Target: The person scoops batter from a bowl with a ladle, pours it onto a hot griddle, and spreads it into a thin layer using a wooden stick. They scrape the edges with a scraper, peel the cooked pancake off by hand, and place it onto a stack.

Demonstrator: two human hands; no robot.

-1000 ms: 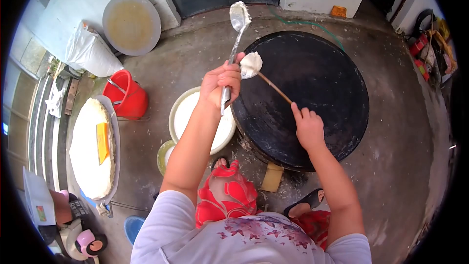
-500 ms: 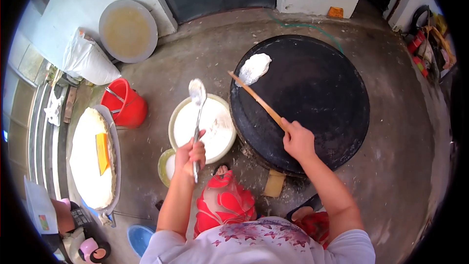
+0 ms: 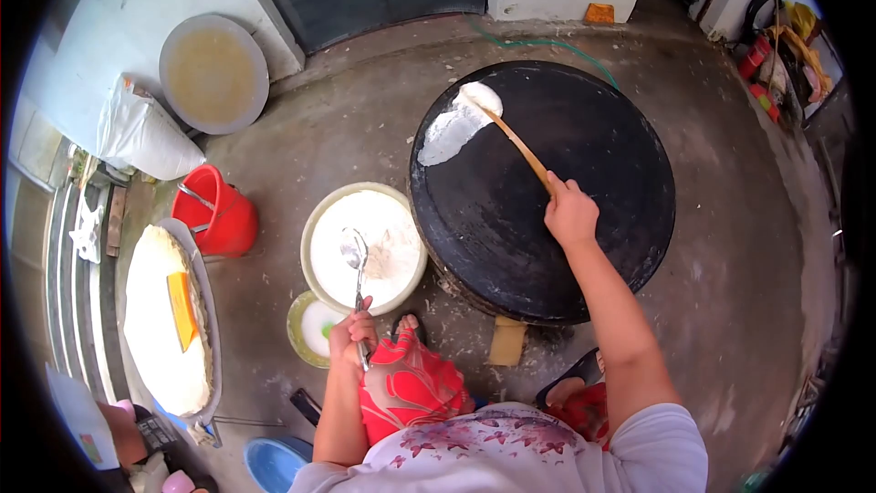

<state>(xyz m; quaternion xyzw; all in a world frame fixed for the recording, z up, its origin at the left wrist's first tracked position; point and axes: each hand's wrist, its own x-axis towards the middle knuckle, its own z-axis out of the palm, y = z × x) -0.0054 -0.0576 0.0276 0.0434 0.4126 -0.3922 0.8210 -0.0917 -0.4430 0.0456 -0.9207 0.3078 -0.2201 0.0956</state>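
My right hand [image 3: 572,212] is closed on the handle end of a wooden spreader [image 3: 525,148]. Its far end lies in white batter [image 3: 453,131] near the upper left rim of a big round black griddle [image 3: 547,219]. The batter forms a thick blob at the top and a thin smear below it. In my left hand [image 3: 354,332] is a metal ladle [image 3: 361,276], held by its handle. The ladle's bowl is above a basin [image 3: 308,260] of white batter, left of the griddle.
A green bowl [image 3: 297,333] with white liquid stands by the basin. Farther left are a red bucket [image 3: 239,224] and a tray [image 3: 206,288] stacked with pale sheets under a yellow scraper [image 3: 182,310]. A blue basin [image 3: 274,461] sits at lower left; a green hose [image 3: 584,57] runs behind the griddle.
The spreader's tip has pushed into the batter, which now stretches into a smear along the griddle's left rim. My left hand and the ladle have come down, the bowl lower over the basin.
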